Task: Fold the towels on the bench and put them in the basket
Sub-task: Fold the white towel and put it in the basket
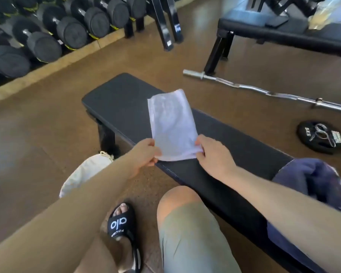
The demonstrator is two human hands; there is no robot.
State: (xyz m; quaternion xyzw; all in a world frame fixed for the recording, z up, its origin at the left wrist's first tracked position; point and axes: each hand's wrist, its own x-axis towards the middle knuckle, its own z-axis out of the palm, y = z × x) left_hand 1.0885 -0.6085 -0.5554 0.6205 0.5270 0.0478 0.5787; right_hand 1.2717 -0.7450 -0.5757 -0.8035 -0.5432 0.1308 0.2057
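Observation:
A white towel (171, 125), folded into a long narrow strip, lies across the black bench (116, 99). My left hand (144, 154) pinches its near left corner and my right hand (213, 156) pinches its near right corner, both at the bench's front edge. A dark blue towel (311, 180) lies crumpled on the bench to the right, partly under my right forearm. A cream fabric basket (85, 174) stands on the floor left of the bench leg, half hidden by my left arm.
A rack of black dumbbells (47, 32) runs along the far left. A chrome curl bar (264, 91) and a weight plate (319, 136) lie on the floor behind the bench. A second bench (283, 34) stands at the back right. My knee and sandalled foot are below.

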